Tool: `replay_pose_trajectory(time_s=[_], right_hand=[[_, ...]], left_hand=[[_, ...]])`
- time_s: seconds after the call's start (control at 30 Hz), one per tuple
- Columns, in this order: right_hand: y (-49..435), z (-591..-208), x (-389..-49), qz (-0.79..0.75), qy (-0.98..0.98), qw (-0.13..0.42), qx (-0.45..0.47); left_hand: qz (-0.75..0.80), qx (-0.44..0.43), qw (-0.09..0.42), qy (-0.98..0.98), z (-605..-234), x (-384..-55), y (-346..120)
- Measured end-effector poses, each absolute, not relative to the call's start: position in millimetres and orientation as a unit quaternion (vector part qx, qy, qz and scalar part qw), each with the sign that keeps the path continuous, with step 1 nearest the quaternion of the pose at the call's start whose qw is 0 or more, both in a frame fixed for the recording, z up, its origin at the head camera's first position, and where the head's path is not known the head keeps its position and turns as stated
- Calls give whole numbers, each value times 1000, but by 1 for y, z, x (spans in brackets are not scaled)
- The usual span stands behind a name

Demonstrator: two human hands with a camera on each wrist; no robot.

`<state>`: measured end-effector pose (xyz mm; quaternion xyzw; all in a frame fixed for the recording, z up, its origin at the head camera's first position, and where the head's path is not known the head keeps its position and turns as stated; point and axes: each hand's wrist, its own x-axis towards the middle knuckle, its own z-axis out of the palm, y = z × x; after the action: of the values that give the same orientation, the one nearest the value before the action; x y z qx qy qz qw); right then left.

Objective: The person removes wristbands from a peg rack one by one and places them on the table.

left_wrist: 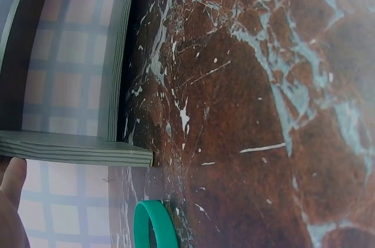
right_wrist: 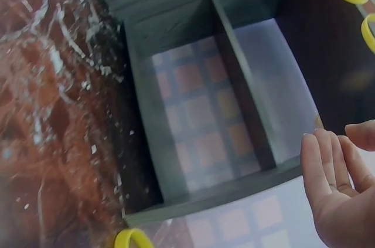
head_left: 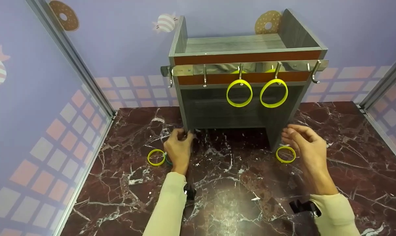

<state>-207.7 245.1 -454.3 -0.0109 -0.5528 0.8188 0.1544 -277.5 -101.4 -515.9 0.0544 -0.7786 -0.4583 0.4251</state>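
Note:
A grey wooden shelf unit (head_left: 224,108) stands against the back wall, with a metal hook rail (head_left: 211,69) across its upper front. Two yellow rings (head_left: 239,93) (head_left: 274,93) hang from its hooks. My left hand (head_left: 179,147) is at the lower left side panel (left_wrist: 88,149), its fingertips touching the outer face. Beside that hand lie a yellow ring (head_left: 156,157) and a green ring (left_wrist: 155,224), the latter mostly hidden in the head view. My right hand (head_left: 307,144), fingers fairly straight, holds nothing by the right side panel (right_wrist: 222,195); contact is unclear. Another yellow ring (head_left: 285,154) lies nearby.
Everything stands on a dark red marbled tabletop (head_left: 227,196). Patterned wall panels enclose the back and sides, joined by metal corner posts (head_left: 76,62). Bare hooks (head_left: 204,77) (head_left: 315,72) jut forward from the rail. An open tray-like top (head_left: 234,42) crowns the unit.

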Motion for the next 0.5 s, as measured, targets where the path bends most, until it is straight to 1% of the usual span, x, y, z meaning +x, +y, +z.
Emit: replay_pose_trajectory(time_s=[0.23,0.5], right_hand=[[237,-444,-210,801,-578,152,33],[226,-431,-218,820,-544,171,49]], left_hand=[[-465,47,428,-774,-517,-280,-101],[-465,46,423,-776,-518,-277,-102]])
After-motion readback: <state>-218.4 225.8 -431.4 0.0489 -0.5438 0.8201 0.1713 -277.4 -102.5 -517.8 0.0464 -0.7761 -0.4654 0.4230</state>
